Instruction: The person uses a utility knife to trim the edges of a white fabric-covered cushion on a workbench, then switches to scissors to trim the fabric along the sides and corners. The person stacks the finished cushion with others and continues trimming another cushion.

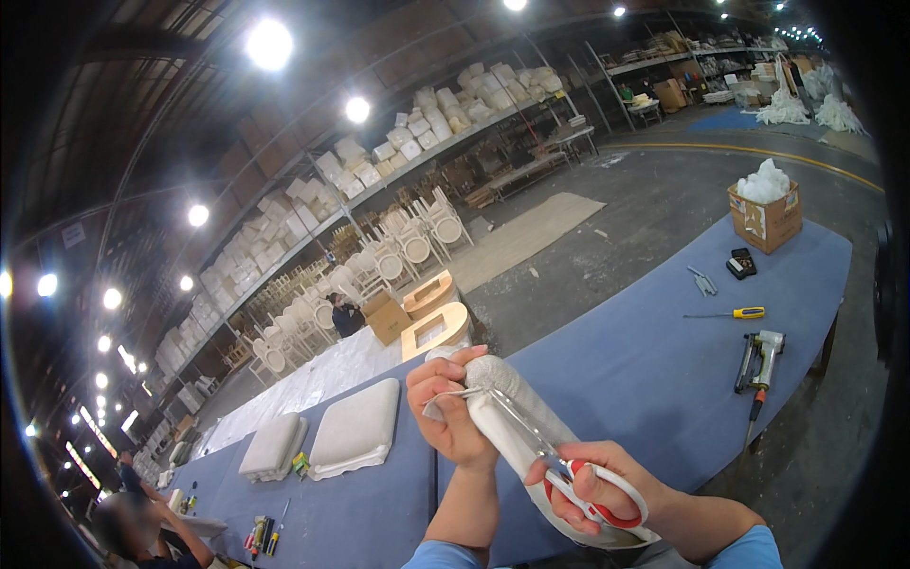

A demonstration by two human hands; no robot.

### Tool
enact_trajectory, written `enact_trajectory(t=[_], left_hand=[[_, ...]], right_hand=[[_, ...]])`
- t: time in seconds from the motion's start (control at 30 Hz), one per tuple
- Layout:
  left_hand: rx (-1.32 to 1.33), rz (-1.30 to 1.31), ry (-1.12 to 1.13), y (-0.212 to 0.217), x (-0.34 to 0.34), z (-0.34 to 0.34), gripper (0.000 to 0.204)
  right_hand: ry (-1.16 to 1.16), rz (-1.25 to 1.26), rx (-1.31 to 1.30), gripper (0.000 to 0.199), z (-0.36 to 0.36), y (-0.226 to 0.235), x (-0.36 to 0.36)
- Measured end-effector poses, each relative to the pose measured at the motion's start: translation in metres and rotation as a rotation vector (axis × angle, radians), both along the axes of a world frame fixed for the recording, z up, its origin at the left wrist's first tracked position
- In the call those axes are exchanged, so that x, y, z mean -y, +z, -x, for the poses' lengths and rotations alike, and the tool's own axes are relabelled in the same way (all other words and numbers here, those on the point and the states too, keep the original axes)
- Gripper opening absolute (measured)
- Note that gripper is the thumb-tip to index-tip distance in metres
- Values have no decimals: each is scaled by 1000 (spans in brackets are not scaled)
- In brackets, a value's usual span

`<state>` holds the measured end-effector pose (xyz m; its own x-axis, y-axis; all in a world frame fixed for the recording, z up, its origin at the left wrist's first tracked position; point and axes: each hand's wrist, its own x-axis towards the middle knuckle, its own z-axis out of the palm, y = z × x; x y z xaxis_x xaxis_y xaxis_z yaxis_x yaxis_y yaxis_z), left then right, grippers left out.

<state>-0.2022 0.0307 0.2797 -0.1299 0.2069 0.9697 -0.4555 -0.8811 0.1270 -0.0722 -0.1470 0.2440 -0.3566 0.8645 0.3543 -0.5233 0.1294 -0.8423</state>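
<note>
1. Your left hand [445,417] is closed, pinching a fabric edge [434,408] of a pale padded piece [512,448] in front of you, at the blue desk [645,351].
2. Your right hand [592,482] curls round the scissors [524,423], blades at that edge.
3. You seem to be trimming; the cut calls for taut fabric.
4. A cardboard box [781,226] holds white fluffy stuffing [764,182].
</note>
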Motion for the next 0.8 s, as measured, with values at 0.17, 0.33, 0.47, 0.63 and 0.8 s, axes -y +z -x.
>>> enact_trajectory(t=[0.17, 0.33, 0.47, 0.63, 0.8], left_hand=[[-106, -22, 1, 10, 8, 14, 28], [-96, -33, 7, 2, 13, 18, 18], [-137, -118, -14, -6, 7, 27, 15], [-128, -104, -8, -5, 12, 25, 18], [-48, -24, 52, -5, 14, 21, 27]], right_hand=[[-51, -9, 29, 59, 6, 1, 2], [-117, 3, 119, 56, 5, 3, 5], [-63, -6, 81, 57, -2, 5, 3], [-14, 29, 50, 55, -2, 8, 2], [16, 0, 103, 47, -3, 8, -2]])
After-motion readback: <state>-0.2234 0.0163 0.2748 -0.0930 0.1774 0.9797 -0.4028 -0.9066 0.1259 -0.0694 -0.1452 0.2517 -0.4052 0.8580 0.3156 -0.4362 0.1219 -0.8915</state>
